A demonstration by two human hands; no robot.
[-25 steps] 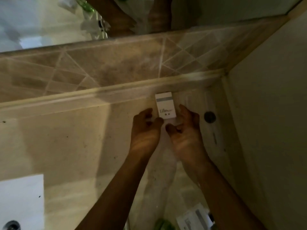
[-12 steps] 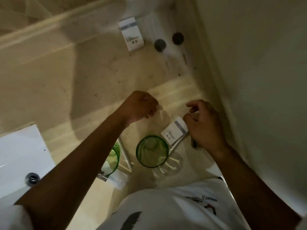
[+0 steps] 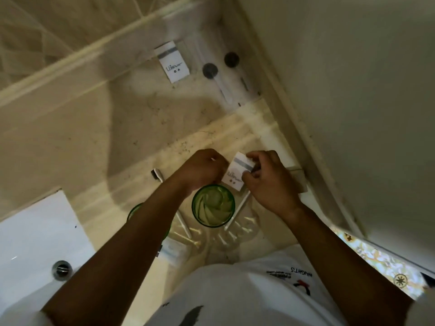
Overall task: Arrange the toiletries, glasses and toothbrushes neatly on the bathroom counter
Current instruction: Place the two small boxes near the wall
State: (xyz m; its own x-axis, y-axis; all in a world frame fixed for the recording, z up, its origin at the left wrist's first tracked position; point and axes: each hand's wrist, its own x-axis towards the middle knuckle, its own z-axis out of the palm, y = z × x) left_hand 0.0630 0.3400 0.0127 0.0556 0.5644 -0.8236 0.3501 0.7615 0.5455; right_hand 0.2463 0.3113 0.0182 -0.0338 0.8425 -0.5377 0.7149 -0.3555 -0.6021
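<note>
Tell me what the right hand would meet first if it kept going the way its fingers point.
The right hand already pinches a small white box. Its fingers point left, so beyond the box it would probably meet the left hand first, at the box's other side; depth is unclear.

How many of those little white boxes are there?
2: one small white cardboard box lies by the back wall; the other is held between both hands. More may be hidden under the arms.

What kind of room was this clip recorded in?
Most likely a bathroom, perhaps in a hotel: a white sink with a metal drain set into a marble counter, toothbrushes beside a green glass, and small boxed toiletries.
</note>
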